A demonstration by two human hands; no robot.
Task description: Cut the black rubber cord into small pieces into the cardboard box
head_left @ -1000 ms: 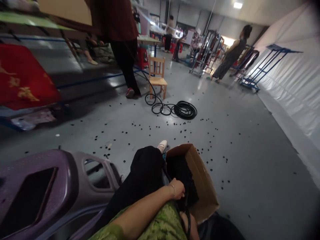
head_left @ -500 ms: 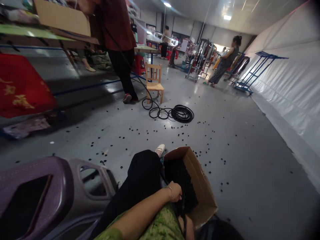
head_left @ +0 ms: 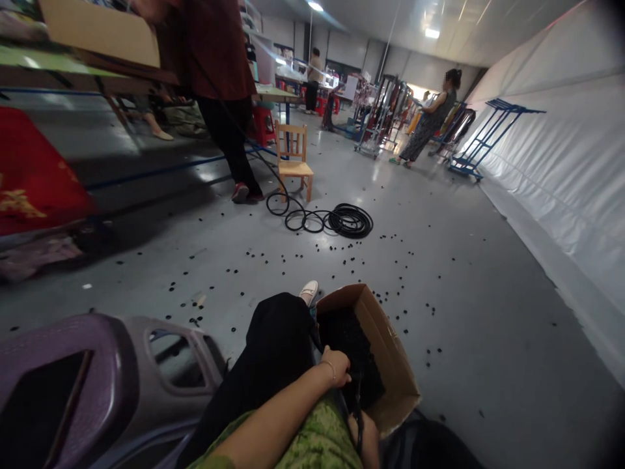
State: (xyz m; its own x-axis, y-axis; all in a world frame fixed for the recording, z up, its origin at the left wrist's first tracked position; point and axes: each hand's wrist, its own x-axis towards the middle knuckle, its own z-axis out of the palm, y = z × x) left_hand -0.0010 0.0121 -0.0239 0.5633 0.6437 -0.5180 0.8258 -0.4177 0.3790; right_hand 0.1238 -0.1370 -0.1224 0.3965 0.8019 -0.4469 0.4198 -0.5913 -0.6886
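By the cardboard box (head_left: 389,348), I see the left grip (head_left: 336,366) closed on black tubing (head_left: 316,340), the right grip (head_left: 367,438) clasping a black tool (head_left: 360,426).

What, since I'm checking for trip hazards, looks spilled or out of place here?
Small black pieces lie scattered across the gray floor beyond and beside the cardboard box, which holds dark material, so they look spilled. A loosely looped black coil also lies untidily near the wooden chair.

Just one head cam here, looking forward and down: lap (head_left: 278,332) and box (head_left: 390,355) up close, floor (head_left: 478,286) farther out.
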